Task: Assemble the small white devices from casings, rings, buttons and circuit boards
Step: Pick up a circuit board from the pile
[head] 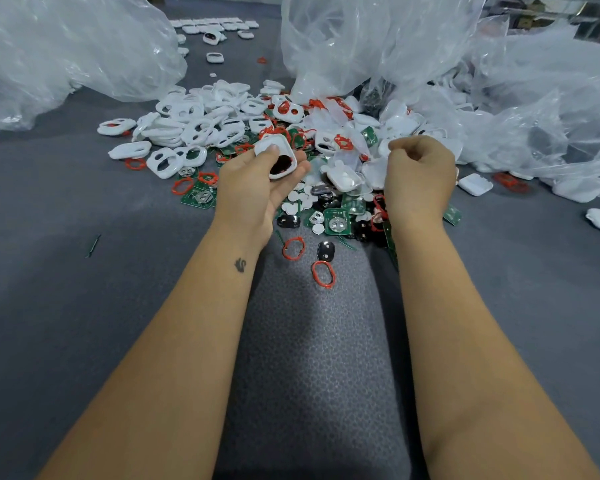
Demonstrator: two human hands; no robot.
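My left hand (253, 188) holds a white casing (277, 157) in its palm, thumb pressed on top; a dark opening shows in the casing. My right hand (419, 174) hovers over the parts pile with fingers curled into a fist; whether it holds anything is hidden. Below the hands lie green circuit boards (336, 221), red rings (322, 273), black buttons (325, 250) and small white discs (302, 199). A heap of white casings (194, 126) spreads behind the left hand.
Crumpled clear plastic bags (66, 53) rise at the back left and right (534, 109). Finished white devices (215, 27) lie in rows far back. The grey mat (84, 306) stretches around my forearms. A closed white shell (474, 183) lies right.
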